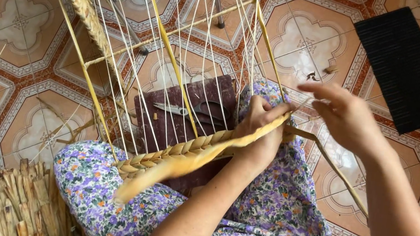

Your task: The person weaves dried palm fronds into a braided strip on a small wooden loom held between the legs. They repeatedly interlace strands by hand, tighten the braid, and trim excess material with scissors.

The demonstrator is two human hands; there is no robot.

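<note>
Looking down from the head camera, I see the left hand (260, 129) closed around the end of a straw braid (182, 152), fingers wrapped tight and thumb pressed on top, with a loose flat straw strip (168, 168) running under the grip and trailing toward the lap. The braid lies across the knees, over a floral dress (273, 218), and slants down to the left. The right hand (346, 116) sits just beside the left, slightly higher, fingers bent and pinched narrow; I think it nips a thin strand, though the view is too fine for me to be sure. A longer straw strip (334, 168) runs from between the two hands down to the right. Thin white strings (194, 37) fan up from the braid toward the top of the frame, crossed by a few yellow stalks (168, 47). Beyond the hands, scissors (188, 111) rest on a dark red board (164, 122) on the patterned tile floor (6, 24). A black mat (406, 67) lies at upper right, and a bundle of straw (16, 205) sits at lower left.
</note>
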